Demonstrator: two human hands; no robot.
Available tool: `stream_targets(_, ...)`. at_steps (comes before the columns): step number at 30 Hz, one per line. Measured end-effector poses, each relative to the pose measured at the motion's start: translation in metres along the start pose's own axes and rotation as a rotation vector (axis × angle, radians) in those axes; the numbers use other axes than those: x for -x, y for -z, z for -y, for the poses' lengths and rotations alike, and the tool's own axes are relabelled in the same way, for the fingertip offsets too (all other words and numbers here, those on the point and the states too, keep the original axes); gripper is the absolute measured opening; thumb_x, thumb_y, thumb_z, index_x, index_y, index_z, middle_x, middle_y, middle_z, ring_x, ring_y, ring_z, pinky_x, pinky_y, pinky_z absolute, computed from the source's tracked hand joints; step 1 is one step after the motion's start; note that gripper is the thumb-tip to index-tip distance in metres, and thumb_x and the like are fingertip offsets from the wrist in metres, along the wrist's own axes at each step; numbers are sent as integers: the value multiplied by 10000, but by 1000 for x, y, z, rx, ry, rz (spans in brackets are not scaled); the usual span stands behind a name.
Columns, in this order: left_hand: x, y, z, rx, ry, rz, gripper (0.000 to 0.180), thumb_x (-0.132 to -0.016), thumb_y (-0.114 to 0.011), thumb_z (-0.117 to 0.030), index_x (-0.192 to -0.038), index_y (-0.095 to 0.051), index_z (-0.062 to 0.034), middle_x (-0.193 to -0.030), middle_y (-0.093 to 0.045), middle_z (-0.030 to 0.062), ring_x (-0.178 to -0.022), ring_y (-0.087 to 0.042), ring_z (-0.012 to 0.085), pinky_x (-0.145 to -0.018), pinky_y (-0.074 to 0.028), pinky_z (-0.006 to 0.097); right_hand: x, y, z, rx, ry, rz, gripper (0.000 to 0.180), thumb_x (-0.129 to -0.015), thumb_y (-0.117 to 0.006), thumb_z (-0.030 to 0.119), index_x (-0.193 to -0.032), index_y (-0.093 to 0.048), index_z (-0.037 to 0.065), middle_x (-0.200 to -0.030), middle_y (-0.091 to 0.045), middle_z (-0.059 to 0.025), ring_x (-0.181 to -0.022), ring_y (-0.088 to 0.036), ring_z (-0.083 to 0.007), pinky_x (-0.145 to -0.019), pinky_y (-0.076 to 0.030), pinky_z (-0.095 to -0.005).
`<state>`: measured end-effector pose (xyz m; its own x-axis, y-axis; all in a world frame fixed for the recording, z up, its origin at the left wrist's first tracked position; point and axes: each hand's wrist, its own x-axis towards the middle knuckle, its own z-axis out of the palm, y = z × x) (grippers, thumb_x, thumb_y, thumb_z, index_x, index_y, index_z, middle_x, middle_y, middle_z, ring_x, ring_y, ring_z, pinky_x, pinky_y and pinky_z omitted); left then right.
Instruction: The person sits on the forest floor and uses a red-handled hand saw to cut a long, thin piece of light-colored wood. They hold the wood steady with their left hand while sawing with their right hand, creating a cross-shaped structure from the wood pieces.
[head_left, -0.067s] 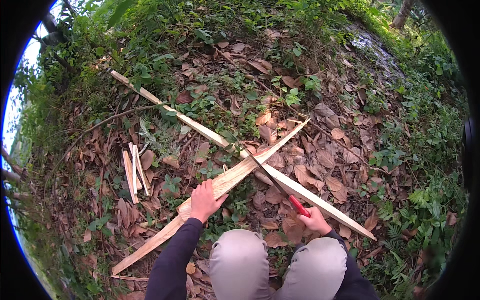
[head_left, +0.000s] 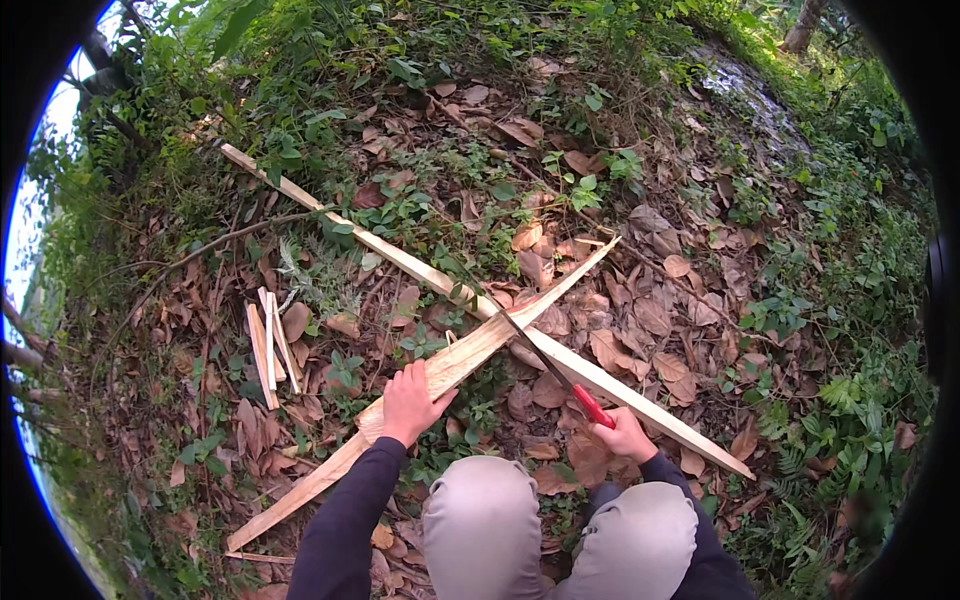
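My left hand is closed over the near end of a rough, split wooden plank, pressing on it from above. The plank slants away to the right and narrows to a splintered tip. My right hand grips the red handle of a handsaw. Its thin dark blade reaches up and left, lying across the plank where this crosses a long wooden pole. The pole runs beneath from far left to near right. Another pale plank extends from under the held one toward the near left.
Several short split sticks lie on the left among dry leaves. A thin bent branch arches past them. Brown leaf litter and low green plants cover the ground. My knees are bent close behind the planks.
My right hand and the saw have shifted slightly forward and to the left. My left hand stays in place on the plank.
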<state>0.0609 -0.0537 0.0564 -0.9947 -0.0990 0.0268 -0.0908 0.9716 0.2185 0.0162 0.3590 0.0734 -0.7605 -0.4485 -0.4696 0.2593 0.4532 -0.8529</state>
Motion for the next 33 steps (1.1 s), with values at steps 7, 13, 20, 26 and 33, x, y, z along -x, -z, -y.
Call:
stream_targets(7,1,7,0,-18,44,0,741,-764,-768,-531,-1209,-538,14,-1015,-615,155,-917,-610,331,-803,-485,437,51,28,-17,142,-62,61,342,-824,-660,194,-612,-471,3,-511,-379,-29,-493,-361,-95,-483,-333,-336)
stream_targets(13,-1,5,-2,-51,34,-22,747,-784,-727,-582,-1198,-554,16,-992,-608,133,-896,-596,300,-781,-471,415,1,8,-12,42,-27,57,305,-848,-640,157,-644,-455,26,-562,-389,50,-538,-348,-68,-499,-308,-308)
stream_targets(20,8,4,-8,-76,32,-93,778,-788,-700,-631,-1215,-550,2,-986,-618,135,-859,-609,309,-756,-485,429,61,13,-53,16,-171,76,311,-873,-693,178,-651,-531,31,-596,-454,53,-574,-391,-54,-522,-329,-299)
stream_targets(26,5,5,-4,-71,72,-56,806,-795,-669,-683,-1200,-542,3,-1019,-633,146,-919,-627,328,-815,-498,437,35,0,-59,1,-8,10,314,-808,-652,158,-598,-465,19,-536,-402,30,-517,-383,-65,-475,-314,-327)
stream_targets(33,14,29,13,-118,128,-231,810,-863,-609,-673,-1268,-506,21,-1086,-623,181,-1000,-623,346,-853,-500,447,40,9,-25,20,103,-11,303,-815,-630,145,-611,-450,11,-527,-395,29,-497,-370,-73,-472,-308,-324)
